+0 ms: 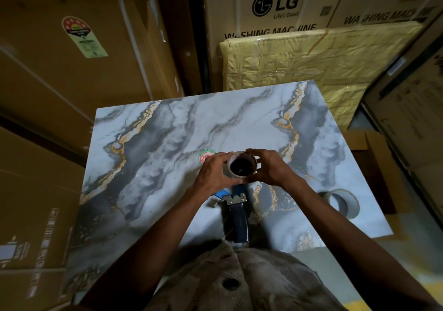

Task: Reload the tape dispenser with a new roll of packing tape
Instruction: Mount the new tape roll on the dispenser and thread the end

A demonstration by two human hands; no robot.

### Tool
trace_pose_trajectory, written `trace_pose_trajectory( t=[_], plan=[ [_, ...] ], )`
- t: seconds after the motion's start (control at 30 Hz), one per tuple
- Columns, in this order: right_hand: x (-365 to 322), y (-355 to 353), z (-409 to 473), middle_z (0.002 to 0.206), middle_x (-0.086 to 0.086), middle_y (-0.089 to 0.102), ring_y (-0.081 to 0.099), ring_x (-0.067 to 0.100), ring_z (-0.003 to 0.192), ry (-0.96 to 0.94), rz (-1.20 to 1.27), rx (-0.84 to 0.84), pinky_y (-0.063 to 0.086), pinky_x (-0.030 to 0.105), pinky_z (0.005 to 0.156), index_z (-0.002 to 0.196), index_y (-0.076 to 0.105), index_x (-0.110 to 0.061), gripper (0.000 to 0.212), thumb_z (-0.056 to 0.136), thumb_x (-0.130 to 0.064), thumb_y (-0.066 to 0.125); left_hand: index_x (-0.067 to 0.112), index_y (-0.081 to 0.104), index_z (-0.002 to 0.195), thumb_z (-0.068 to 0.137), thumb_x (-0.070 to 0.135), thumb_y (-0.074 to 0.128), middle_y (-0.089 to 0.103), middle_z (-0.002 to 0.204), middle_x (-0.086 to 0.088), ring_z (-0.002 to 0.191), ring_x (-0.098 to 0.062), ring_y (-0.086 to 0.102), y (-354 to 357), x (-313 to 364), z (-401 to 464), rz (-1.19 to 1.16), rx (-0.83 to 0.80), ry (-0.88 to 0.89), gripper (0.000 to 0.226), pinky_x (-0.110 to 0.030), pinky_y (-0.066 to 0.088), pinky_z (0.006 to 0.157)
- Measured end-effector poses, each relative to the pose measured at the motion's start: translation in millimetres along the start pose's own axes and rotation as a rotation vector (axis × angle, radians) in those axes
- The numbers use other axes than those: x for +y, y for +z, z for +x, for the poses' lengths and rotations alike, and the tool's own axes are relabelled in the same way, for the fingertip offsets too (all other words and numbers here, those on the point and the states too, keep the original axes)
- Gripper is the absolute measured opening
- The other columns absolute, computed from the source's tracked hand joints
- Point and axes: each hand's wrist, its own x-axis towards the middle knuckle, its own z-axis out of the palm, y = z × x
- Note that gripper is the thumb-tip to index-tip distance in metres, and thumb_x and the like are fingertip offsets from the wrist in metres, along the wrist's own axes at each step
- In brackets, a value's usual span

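While both our hands, left (pixel 213 170) and right (pixel 271 167), clamp the brown cardboard-cored tape roll (pixel 241 167) above the dark-handled dispenser (pixel 236 215), a tilted seating could jam it.

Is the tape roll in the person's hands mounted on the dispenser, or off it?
Off it. Both hands, left and right, hold the tape roll above the tape dispenser, whose handle lies on the marble-patterned table.

A marble-patterned slab (pixel 167 131) sits among stacked cardboard boxes (pixel 72 71) and a plastic-wrapped panel (pixel 311 66).
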Motion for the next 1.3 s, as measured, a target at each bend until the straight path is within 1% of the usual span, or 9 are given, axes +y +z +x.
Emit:
trace_pose_trajectory(
  t=[0.23,0.4,0.47,0.63,0.87,1.1,1.17,1.23,1.3],
  plan=[
    [0,1,1,0.116,0.014,0.074,0.071,0.033,0.103,0.007,-0.013,0.004,0.058,0.051,0.087,0.123,0.067,-0.006,0.077,0.054,-0.019,0.099,0.011,0.063,0.129,0.052,0.040,0.095,0.069,0.124,-0.006,0.112,-0.021,0.063,-1,-1,3,0.026,-0.018,-0.025,0.088,-0.035,0.051,0.097],
    [-5,1,2,0.114,0.010,0.075,0.071,0.026,0.102,0.011,-0.038,-0.006,0.059,0.043,0.088,0.122,0.069,-0.010,0.075,0.054,-0.021,0.099,0.021,0.061,0.132,0.053,0.049,0.092,0.067,0.127,0.001,0.123,-0.020,0.055,2,-4,5,0.112,-0.016,-0.066,0.089,-0.026,0.025,0.098],
    [-5,1,2,0.114,0.009,0.075,0.071,0.025,0.101,0.015,-0.040,-0.011,0.059,0.041,0.087,0.121,0.069,-0.011,0.074,0.054,-0.021,0.099,0.021,0.061,0.133,0.054,0.049,0.092,0.067,0.128,0.002,0.124,-0.020,0.053,2,-4,5,0.117,-0.011,-0.061,0.089,-0.025,0.022,0.096],
    [-8,0,1,0.119,0.013,0.073,0.070,0.028,0.105,0.024,-0.069,-0.021,0.057,0.037,0.089,0.127,0.066,-0.008,0.077,0.057,-0.019,0.098,0.020,0.061,0.132,0.055,0.045,0.092,0.068,0.126,0.001,0.121,-0.020,0.054,2,-2,3,0.126,0.000,-0.051,0.086,-0.030,0.027,0.099],
    [-8,8,-2,0.124,0.014,0.072,0.067,0.027,0.115,0.056,-0.069,-0.016,0.051,0.032,0.099,0.131,0.065,-0.007,0.079,0.059,-0.017,0.097,0.026,0.068,0.118,0.054,0.044,0.091,0.073,0.111,0.008,0.105,-0.014,0.064,7,-3,3,0.140,0.000,-0.012,0.071,-0.027,0.026,0.083],
    [-7,12,-1,0.127,0.010,0.071,0.067,0.023,0.117,0.089,-0.071,-0.017,0.050,0.030,0.102,0.134,0.064,-0.011,0.084,0.058,-0.021,0.097,0.021,0.070,0.119,0.052,0.043,0.093,0.074,0.112,0.004,0.107,-0.017,0.065,11,-9,7,0.165,-0.025,-0.017,0.074,-0.038,0.036,0.099],
    [-8,13,-2,0.128,0.013,0.070,0.065,0.026,0.119,0.088,-0.081,-0.013,0.049,0.033,0.104,0.133,0.064,-0.008,0.082,0.059,-0.018,0.096,0.019,0.069,0.122,0.052,0.042,0.093,0.074,0.115,0.001,0.110,-0.019,0.065,14,-10,6,0.174,-0.013,-0.010,0.077,-0.028,0.029,0.097],
    [-6,15,-3,0.129,0.014,0.069,0.064,0.028,0.121,0.086,-0.087,-0.007,0.049,0.036,0.104,0.134,0.063,-0.007,0.083,0.059,-0.018,0.096,0.016,0.069,0.121,0.055,0.038,0.094,0.074,0.114,-0.002,0.110,-0.020,0.066,16,-10,5,0.177,0.013,0.018,0.074,-0.015,0.018,0.083],
    [-4,16,-2,0.130,0.013,0.070,0.065,0.027,0.121,0.088,-0.090,-0.007,0.050,0.037,0.103,0.135,0.063,-0.009,0.085,0.058,-0.020,0.096,0.016,0.067,0.125,0.058,0.040,0.092,0.072,0.119,-0.002,0.115,-0.020,0.063,16,-8,5,0.200,0.016,0.036,0.075,-0.017,0.016,0.081]
  ],
)
